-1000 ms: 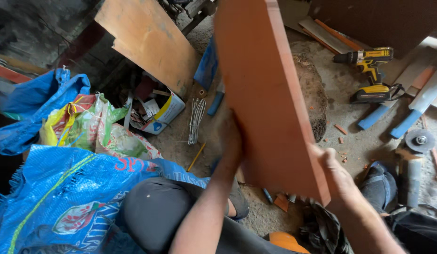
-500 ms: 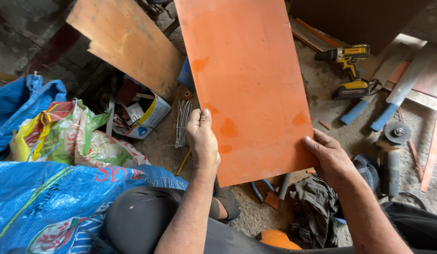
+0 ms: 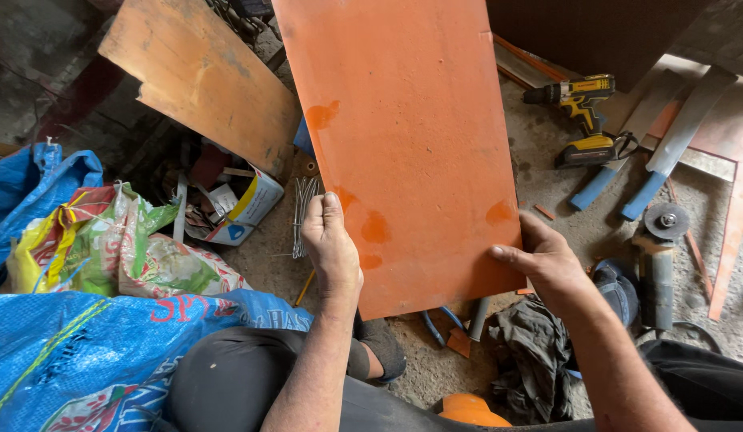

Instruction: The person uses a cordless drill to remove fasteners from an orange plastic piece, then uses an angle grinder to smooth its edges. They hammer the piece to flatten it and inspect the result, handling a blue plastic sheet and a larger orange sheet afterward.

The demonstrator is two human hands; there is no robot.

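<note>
Both hands held the orange board (image 3: 403, 136) flat before the person, the left hand (image 3: 331, 248) clasping its left edge, the right hand (image 3: 547, 264) its lower right corner; nothing was fixed or cut yet. Left of the board lay a white-and-yellow carton (image 3: 243, 210) and a green printed sack (image 3: 123, 248).

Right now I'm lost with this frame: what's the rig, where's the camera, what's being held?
No machine here: a person works with bare hands, filmed by a camera on their head that looks down. The left hand and right hand grip the lower edges of a flat orange board, fingers curled over its face. On the dusty floor lie a yellow cordless drill, an angle grinder, a bundle of wire rods, a brown wooden board and blue woven sacks.
</note>
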